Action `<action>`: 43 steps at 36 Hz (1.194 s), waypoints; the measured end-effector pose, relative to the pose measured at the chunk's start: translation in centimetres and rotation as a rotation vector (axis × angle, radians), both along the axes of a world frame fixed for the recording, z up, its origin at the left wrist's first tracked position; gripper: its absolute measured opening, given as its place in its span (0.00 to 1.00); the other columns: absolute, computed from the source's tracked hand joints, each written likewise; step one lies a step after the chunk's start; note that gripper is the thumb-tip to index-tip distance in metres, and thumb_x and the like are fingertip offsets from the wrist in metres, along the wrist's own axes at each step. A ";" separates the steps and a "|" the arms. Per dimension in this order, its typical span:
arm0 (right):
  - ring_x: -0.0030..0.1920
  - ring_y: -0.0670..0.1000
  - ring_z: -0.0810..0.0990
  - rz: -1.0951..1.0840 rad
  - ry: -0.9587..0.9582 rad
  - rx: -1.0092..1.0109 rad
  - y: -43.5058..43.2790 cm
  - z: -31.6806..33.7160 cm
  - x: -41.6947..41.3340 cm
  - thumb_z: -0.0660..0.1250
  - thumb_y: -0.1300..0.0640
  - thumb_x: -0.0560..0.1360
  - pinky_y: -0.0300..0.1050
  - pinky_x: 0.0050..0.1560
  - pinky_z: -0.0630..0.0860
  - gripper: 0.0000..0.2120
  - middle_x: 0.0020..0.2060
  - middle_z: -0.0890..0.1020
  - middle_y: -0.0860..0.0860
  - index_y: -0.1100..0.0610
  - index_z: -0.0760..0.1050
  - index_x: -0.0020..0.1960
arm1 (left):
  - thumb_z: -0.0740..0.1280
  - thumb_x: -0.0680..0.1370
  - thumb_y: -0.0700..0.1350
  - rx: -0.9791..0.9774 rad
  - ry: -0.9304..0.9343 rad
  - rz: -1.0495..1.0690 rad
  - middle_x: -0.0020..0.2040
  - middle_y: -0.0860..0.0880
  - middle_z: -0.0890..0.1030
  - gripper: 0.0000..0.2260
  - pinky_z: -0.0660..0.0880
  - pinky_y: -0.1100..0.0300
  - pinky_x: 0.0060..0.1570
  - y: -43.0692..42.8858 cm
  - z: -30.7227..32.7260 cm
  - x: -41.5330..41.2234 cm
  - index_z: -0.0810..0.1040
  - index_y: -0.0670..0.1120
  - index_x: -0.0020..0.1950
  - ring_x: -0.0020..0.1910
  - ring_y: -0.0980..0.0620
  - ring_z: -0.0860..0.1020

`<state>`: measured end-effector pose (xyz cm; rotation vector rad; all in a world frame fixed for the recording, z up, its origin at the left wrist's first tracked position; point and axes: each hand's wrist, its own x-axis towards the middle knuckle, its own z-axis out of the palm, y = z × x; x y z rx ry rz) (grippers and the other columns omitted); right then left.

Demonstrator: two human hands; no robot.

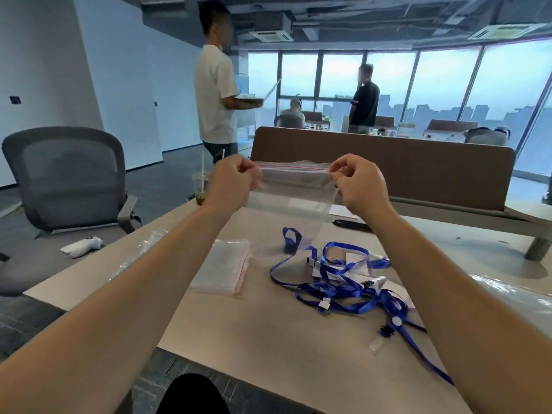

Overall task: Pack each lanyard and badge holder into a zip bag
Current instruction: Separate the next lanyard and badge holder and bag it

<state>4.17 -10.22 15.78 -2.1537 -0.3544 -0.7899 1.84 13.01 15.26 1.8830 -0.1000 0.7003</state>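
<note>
Head view shows my left hand [236, 177] and right hand [354, 182] pinching an empty zip bag [294, 186] above the table [268, 330]; every lanyard [343, 285] remains unpacked there, so I judge packing barely begun.

No text can be read.

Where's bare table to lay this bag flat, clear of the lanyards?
Widest bare patch: near edge of the table, bordered by the stack of zip bags on the left and the lanyard tangle on the right. A second lies far right, beyond the black item. Crowded: below the held zip bag, where a lanyard loop and paper sit.
</note>
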 end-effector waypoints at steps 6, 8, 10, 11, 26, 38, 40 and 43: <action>0.42 0.50 0.81 0.023 -0.070 0.095 -0.3 1.5 -0.6 0.70 0.60 0.77 0.44 0.42 0.78 0.07 0.40 0.80 0.47 0.51 0.74 0.51 | 0.66 0.80 0.38 -0.107 -0.031 -0.019 0.40 0.47 0.84 0.07 0.81 0.53 0.42 -0.1 2.0 -0.7 0.78 0.45 0.42 0.38 0.49 0.81; 0.41 0.48 0.80 0.043 -0.076 0.135 -0.5 2.1 -0.8 0.71 0.59 0.76 0.44 0.43 0.78 0.09 0.41 0.80 0.46 0.51 0.74 0.53 | 0.67 0.80 0.40 -0.108 -0.052 -0.003 0.37 0.50 0.84 0.06 0.77 0.57 0.36 0.0 2.6 -0.8 0.80 0.45 0.43 0.34 0.54 0.79; 0.41 0.44 0.79 0.064 -0.074 0.166 -0.7 2.7 -0.9 0.72 0.59 0.76 0.41 0.44 0.77 0.09 0.41 0.80 0.44 0.52 0.76 0.54 | 0.69 0.79 0.43 -0.099 -0.058 0.020 0.37 0.53 0.83 0.05 0.74 0.58 0.40 0.3 3.0 -0.9 0.82 0.46 0.43 0.36 0.56 0.77; 0.41 0.43 0.78 0.071 -0.075 0.162 -0.7 2.9 -1.0 0.72 0.60 0.76 0.37 0.44 0.76 0.08 0.41 0.80 0.43 0.53 0.78 0.53 | 0.69 0.79 0.44 -0.114 -0.050 0.013 0.38 0.53 0.84 0.06 0.75 0.56 0.44 0.4 3.2 -0.9 0.83 0.48 0.42 0.39 0.55 0.78; 0.40 0.48 0.79 0.079 0.219 -0.054 -1.7 0.7 -1.1 0.75 0.56 0.74 0.40 0.39 0.73 0.04 0.39 0.82 0.49 0.55 0.81 0.45 | 0.65 0.81 0.39 -0.268 0.172 -0.145 0.38 0.49 0.85 0.07 0.77 0.57 0.43 -0.8 -1.5 -0.5 0.78 0.44 0.44 0.39 0.52 0.82; 0.52 0.47 0.80 0.192 0.178 -0.400 2.9 0.1 -1.7 0.74 0.52 0.74 0.46 0.58 0.77 0.16 0.52 0.82 0.46 0.53 0.80 0.61 | 0.67 0.80 0.40 -0.147 0.182 -0.172 0.42 0.49 0.86 0.04 0.80 0.59 0.44 -2.6 -2.9 -1.8 0.80 0.41 0.49 0.41 0.53 0.82; 0.54 0.46 0.78 0.206 0.160 -0.416 3.7 -0.4 -1.7 0.73 0.51 0.75 0.45 0.58 0.76 0.17 0.55 0.80 0.45 0.53 0.78 0.62 | 0.68 0.79 0.41 -0.140 0.186 -0.183 0.43 0.48 0.86 0.04 0.80 0.60 0.44 -2.7 -3.0 -2.0 0.80 0.41 0.50 0.41 0.53 0.82; 0.49 0.47 0.79 0.226 0.172 -0.394 4.4 -1.0 -1.6 0.72 0.51 0.76 0.43 0.52 0.77 0.11 0.49 0.82 0.46 0.53 0.80 0.57 | 0.69 0.79 0.41 -0.114 0.183 -0.187 0.44 0.46 0.85 0.04 0.80 0.60 0.43 -2.7 -3.3 -2.3 0.81 0.42 0.51 0.41 0.52 0.82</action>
